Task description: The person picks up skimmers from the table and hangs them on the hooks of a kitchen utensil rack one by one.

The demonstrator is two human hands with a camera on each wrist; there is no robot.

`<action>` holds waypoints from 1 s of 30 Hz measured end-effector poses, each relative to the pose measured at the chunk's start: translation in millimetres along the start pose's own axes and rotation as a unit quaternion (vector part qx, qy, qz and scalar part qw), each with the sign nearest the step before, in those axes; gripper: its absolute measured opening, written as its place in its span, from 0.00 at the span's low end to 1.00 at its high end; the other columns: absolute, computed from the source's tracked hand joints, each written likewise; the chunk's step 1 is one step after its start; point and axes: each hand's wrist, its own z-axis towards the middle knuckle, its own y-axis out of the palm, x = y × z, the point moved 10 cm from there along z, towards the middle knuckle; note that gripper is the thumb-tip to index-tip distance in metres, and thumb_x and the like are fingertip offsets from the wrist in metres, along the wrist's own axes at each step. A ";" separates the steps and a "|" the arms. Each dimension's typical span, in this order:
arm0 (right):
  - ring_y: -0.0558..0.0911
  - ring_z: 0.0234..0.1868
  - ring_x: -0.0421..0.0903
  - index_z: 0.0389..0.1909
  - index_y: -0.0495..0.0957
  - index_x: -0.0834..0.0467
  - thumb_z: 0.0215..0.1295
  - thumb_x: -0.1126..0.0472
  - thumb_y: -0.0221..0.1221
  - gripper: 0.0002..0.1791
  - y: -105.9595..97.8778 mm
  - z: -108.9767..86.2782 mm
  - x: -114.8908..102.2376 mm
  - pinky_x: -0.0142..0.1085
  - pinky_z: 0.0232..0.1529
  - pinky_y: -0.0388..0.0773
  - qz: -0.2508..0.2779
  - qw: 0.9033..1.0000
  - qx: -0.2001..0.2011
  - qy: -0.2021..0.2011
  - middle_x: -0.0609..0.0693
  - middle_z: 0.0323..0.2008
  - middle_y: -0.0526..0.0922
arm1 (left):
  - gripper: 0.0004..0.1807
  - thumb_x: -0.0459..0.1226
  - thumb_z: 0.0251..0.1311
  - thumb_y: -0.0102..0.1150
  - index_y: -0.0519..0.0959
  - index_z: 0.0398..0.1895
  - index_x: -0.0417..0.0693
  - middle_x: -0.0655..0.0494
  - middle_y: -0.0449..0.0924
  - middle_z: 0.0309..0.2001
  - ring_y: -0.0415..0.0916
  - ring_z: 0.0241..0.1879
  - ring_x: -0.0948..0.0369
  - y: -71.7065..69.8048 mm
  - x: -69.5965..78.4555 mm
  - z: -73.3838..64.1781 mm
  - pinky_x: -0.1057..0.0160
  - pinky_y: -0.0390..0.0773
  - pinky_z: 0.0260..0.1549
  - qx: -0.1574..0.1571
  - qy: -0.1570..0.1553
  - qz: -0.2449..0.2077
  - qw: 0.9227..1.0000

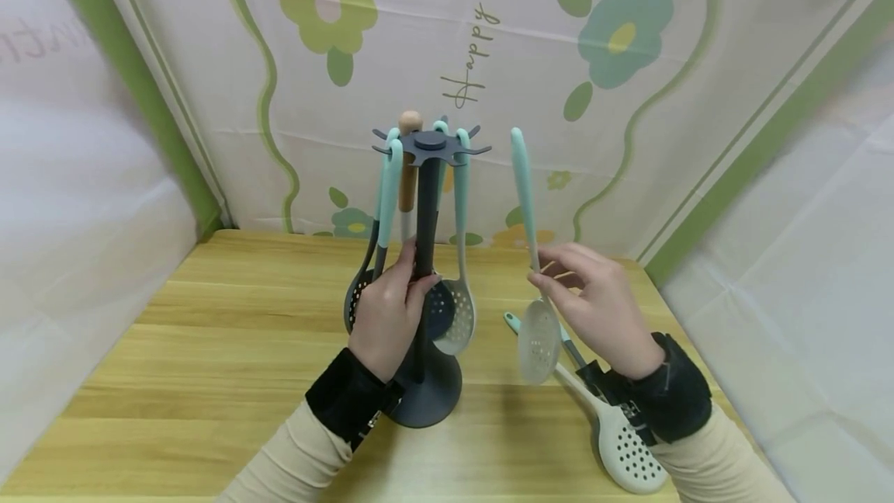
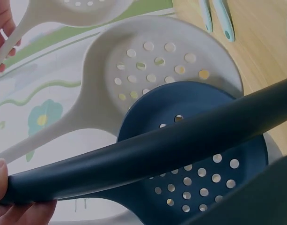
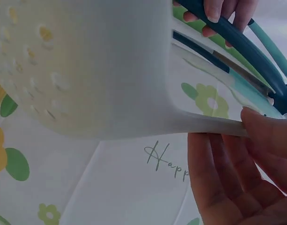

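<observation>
My left hand (image 1: 391, 309) grips the dark pole (image 1: 427, 208) of a round-based utensil stand, thumb and fingers around it. My right hand (image 1: 597, 305) pinches a white skimmer (image 1: 539, 341) by its neck, its mint handle pointing up and its perforated bowl hanging down, to the right of the stand and apart from it. On the stand's hooks hang a white skimmer (image 2: 101, 89), a dark skimmer (image 2: 195, 105), another dark perforated utensil (image 1: 357, 297) with a mint handle, and a utensil with a wooden handle (image 1: 408, 185) whose head is hidden.
A white perforated utensil (image 1: 625, 449) lies on the wooden table (image 1: 230, 379) at the right, partly under my right wrist. Beside it lies another mint-handled utensil (image 1: 573, 349), mostly covered. Printed fabric walls (image 1: 419, 37) enclose the table at the back and both sides.
</observation>
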 end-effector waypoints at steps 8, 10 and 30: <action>0.85 0.35 0.45 0.45 0.86 0.69 0.57 0.72 0.67 0.14 3.7 2.9 -6.3 0.38 0.34 0.86 -0.014 1.000 -0.005 -0.016 0.54 0.38 0.87 | 0.28 0.33 0.66 0.58 0.69 0.68 0.28 0.38 0.85 0.41 0.86 0.40 0.49 2.3 3.7 -1.8 0.53 0.86 0.35 -0.013 0.004 0.022 1.000; 0.86 0.35 0.45 0.45 0.86 0.70 0.57 0.73 0.67 0.14 4.5 3.4 -7.6 0.39 0.33 0.86 -0.013 1.000 -0.005 -0.020 0.54 0.38 0.87 | 0.30 0.33 0.66 0.58 0.68 0.69 0.28 0.37 0.85 0.42 0.86 0.41 0.48 2.6 4.1 -2.3 0.53 0.86 0.36 -0.012 0.006 0.028 1.000; 0.85 0.34 0.45 0.44 0.87 0.69 0.56 0.72 0.67 0.13 12.9 3.4 -14.0 0.38 0.32 0.86 -0.001 0.999 -0.014 -0.032 0.53 0.38 0.88 | 0.34 0.28 0.65 0.58 0.61 0.72 0.24 0.26 0.76 0.57 0.81 0.53 0.41 6.8 11.7 -23.1 0.54 0.86 0.38 -0.017 0.015 0.075 0.997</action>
